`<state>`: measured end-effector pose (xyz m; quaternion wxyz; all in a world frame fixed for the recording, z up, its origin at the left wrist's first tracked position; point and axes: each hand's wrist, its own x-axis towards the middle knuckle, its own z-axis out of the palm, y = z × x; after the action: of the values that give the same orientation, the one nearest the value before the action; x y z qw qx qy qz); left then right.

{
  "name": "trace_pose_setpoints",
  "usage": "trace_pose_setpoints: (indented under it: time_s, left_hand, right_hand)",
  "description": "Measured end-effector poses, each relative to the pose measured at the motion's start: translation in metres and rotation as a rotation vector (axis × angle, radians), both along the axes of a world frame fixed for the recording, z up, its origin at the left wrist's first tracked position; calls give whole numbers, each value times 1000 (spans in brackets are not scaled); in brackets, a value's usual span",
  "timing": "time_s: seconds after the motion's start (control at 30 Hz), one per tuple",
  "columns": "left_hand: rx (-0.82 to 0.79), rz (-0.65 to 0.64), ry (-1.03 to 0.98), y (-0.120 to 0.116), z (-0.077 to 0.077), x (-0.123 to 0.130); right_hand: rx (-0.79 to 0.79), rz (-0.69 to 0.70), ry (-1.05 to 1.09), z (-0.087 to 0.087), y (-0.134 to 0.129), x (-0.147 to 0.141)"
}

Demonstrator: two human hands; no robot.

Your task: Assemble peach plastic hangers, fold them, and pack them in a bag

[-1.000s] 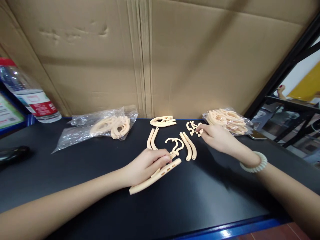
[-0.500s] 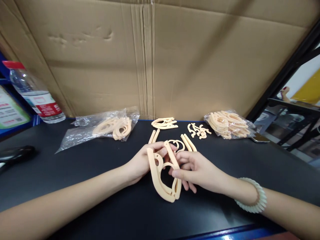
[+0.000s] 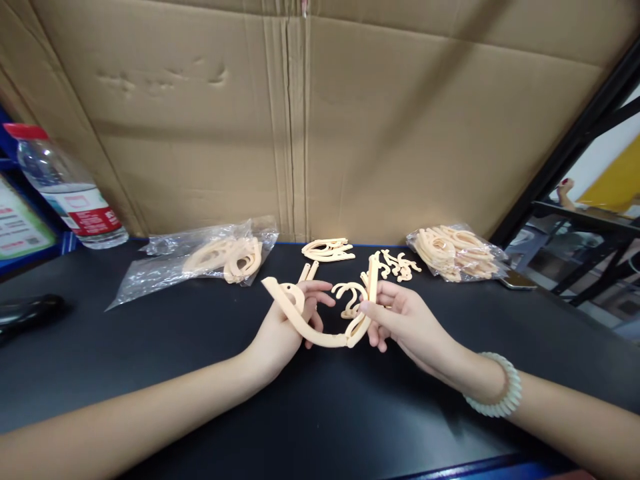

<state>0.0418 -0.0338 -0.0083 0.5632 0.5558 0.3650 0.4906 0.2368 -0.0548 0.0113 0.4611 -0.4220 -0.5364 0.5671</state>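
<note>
A beige plastic folding hanger (image 3: 320, 339) is spread into a wide U above the table, its joint at the bottom. My right hand (image 3: 413, 327) pinches its right arm between thumb and fingers. Against the left arm, near its round loop, is my left hand (image 3: 280, 333); its fingers curve behind that arm, and part of the hold is hidden. Behind the hands lie loose curved beige pieces (image 3: 350, 293) and a pair of straight beige arms (image 3: 309, 271).
Farther back are a stack of beige hanger parts (image 3: 327, 250), small beige hooks (image 3: 400, 265) and two clear bags of parts, left (image 3: 220, 257) and right (image 3: 455, 250). A water bottle (image 3: 75, 193), a black mouse (image 3: 33, 313) and a phone (image 3: 517, 280) flank them. Cardboard (image 3: 400, 120) stands behind.
The hanger's two arms have swung apart, the left one outward to the left and the right one more upright. Its joint has risen, and my hands have moved farther apart.
</note>
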Motion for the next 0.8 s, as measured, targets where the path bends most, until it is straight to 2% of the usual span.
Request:
trace_pose_setpoints:
  time_s: [0.17,0.27,0.37,0.43,0.5,0.63,0.7,0.8]
  left_hand:
    - [4,-106,47,3,0,-1]
    - [-42,-125,41,1,4,0]
    - [-110,-128,23,-2,8,1]
    - [-126,-110,-27,-4,10,2]
    - [-110,-107,-30,-4,12,2]
    - [-4,-234,177,-4,12,2]
    - [26,-249,226,-5,12,2]
    - [16,-220,211,-5,12,2]
  right_hand:
    - [12,-153,77,-1,3,3]
    - [53,-246,156,0,6,6]
    - [64,-266,163,1,10,10]
    - [58,-195,79,0,11,11]
    - [69,-68,-39,-2,9,10]
    - [79,163,-160,-5,3,5]
    - [61,197,-141,-6,1,3]
    - [59,172,-103,-6,0,3]
